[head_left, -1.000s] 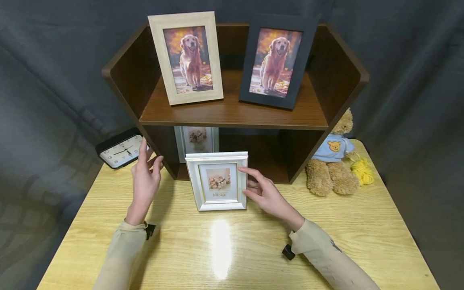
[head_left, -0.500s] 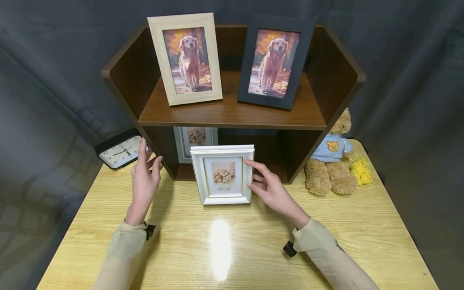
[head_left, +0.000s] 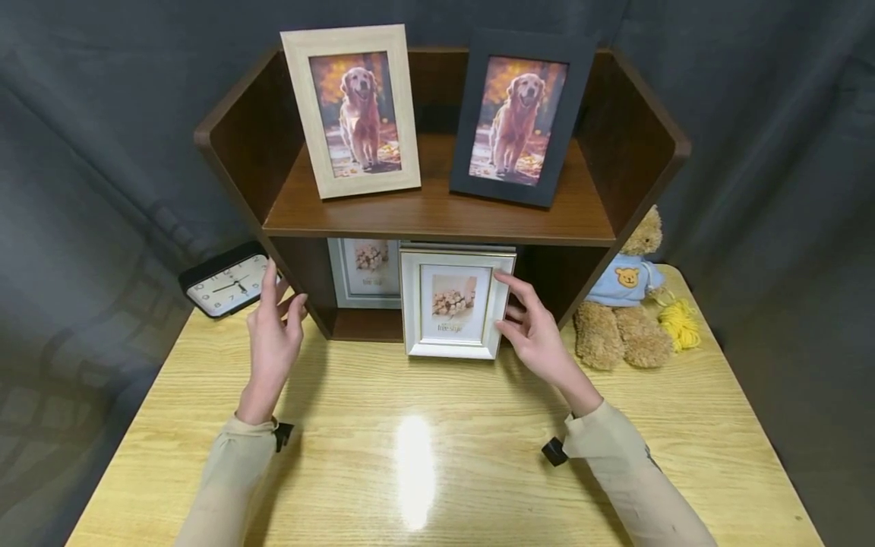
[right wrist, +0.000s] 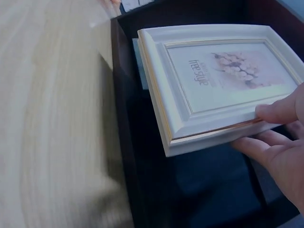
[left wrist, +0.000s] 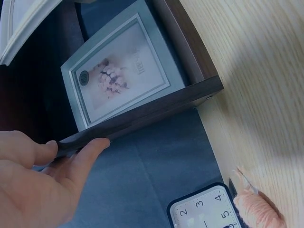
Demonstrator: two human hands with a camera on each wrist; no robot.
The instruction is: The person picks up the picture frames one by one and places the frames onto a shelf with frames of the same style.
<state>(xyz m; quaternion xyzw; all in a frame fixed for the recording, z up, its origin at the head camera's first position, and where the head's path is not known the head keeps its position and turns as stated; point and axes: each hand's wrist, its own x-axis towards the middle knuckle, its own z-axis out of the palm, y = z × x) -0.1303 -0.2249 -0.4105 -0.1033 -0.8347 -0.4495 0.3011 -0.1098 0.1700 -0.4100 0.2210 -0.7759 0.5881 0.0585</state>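
Observation:
My right hand [head_left: 536, 330] holds a white picture frame [head_left: 451, 343] by its right edge. In the right wrist view the thumb [right wrist: 280, 111] lies on the frame's front, with fingers behind it. The frame is upright before the lower compartment of a dark brown shelf [head_left: 437, 222], its top just under the middle board. My left hand [head_left: 273, 334] grips the front edge of the shelf's left side panel [left wrist: 142, 114], thumb and fingers on opposite faces. A grey-green picture frame [head_left: 368, 292] stands inside the lower compartment at the left, partly hidden by the white one.
On the upper board stand a cream picture frame [head_left: 369, 186] and a black picture frame [head_left: 502, 190], both with a dog photo. A clock [head_left: 229, 285] leans left of the shelf. A teddy bear [head_left: 625, 319] and yellow yarn [head_left: 680, 325] are at the right on the wooden table [head_left: 342, 471].
My right hand has carried the white picture frame right and toward the shelf, up to the lower compartment's opening. My left hand has stayed on the side panel.

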